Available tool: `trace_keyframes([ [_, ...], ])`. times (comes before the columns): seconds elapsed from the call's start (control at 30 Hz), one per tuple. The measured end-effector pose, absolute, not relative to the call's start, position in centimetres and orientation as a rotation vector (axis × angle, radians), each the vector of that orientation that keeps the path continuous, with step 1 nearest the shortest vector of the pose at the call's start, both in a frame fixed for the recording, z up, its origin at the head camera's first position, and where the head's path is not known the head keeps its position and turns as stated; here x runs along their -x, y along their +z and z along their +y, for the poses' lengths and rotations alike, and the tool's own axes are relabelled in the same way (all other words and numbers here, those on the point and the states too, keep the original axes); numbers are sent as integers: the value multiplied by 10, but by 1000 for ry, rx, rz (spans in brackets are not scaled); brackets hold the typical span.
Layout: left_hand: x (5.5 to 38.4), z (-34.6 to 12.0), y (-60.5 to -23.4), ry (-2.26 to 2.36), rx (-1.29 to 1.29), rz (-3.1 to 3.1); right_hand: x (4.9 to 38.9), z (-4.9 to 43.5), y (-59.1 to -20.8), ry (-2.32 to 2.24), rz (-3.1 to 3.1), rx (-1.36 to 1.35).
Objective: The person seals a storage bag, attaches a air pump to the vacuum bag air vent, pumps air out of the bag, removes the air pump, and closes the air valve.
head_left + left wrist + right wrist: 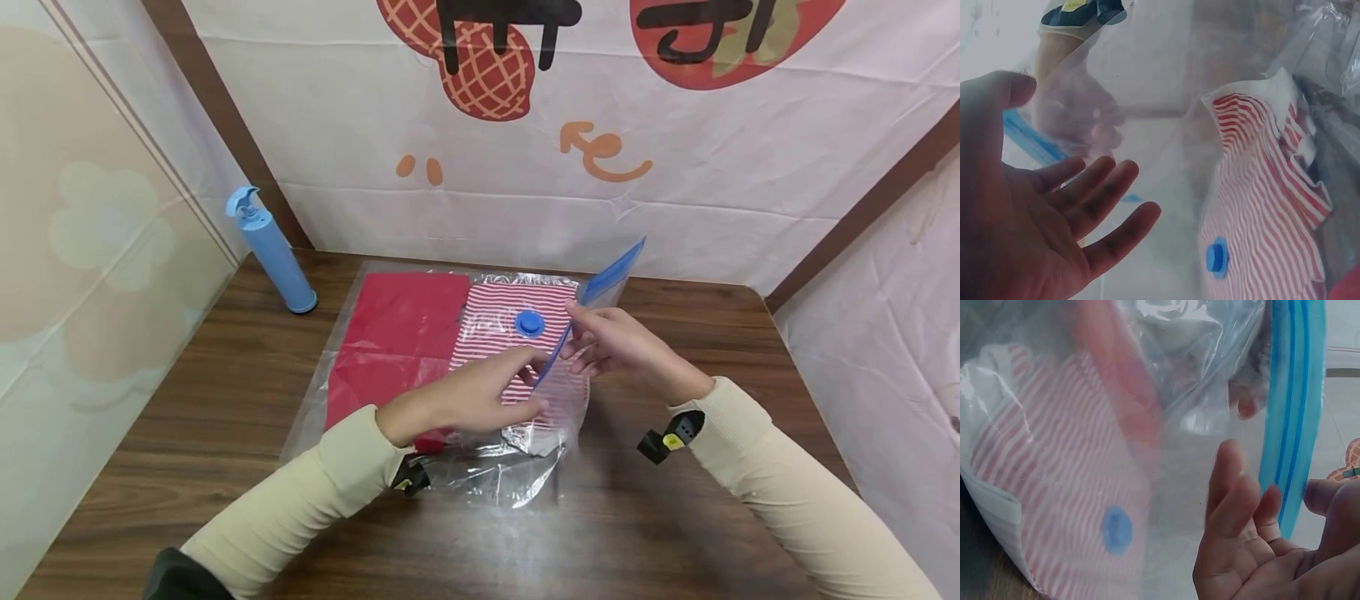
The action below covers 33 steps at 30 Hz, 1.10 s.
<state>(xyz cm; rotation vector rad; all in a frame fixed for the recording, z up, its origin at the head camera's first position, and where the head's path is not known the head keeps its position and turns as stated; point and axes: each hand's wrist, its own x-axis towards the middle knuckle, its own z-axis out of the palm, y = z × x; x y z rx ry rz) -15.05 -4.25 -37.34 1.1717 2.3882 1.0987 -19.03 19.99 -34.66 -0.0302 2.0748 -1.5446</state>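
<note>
A clear vacuum storage bag (495, 483) lies on the table with its blue zip strip (1294, 406) raised at the right side. Inside show a folded red cloth (397, 333) and a red-and-white striped garment (1260, 200). A round blue valve (529, 323) sits over the stripes. My right hand (618, 342) pinches the zip edge, thumb on one face and fingertips on the other. My left hand (483, 396) hovers over the bag near the strip's lower end, its fingers (1100, 200) spread and loosely bent with nothing gripped.
A light blue pump bottle (273, 254) stands at the back left of the wooden table (187, 450). A printed cloth wall (337, 133) rises behind the table, with fabric panels at both sides.
</note>
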Motion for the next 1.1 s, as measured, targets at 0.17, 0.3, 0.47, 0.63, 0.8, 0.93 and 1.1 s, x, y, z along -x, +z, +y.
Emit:
trace_keyframes([
  [0.17, 152, -50, -378, 1176, -1135, 2422, 191, 203, -343, -1515, 2084, 67],
  [0.3, 155, -56, -381, 1237, -1101, 2477, 192, 206, -335, -1386, 2237, 207],
  [0.47, 159, -62, -385, 1329, -1077, 2554, 188, 200, -327, -1246, 2557, 651],
  [0.63, 163, -64, -387, 1328, -1051, 2632, 190, 183, -332, -1090, 2824, 1098],
  [0.8, 164, -66, -387, 1292, -1048, 2646, 194, 170, -340, -933, 2825, 1309],
  [0.93, 163, -67, -387, 1292, -1042, 2687, 196, 163, -345, -910, 2840, 1327],
  [1.1, 162, -66, -386, 1424, -923, 2743, 198, 159, -347, -943, 2892, 1324],
])
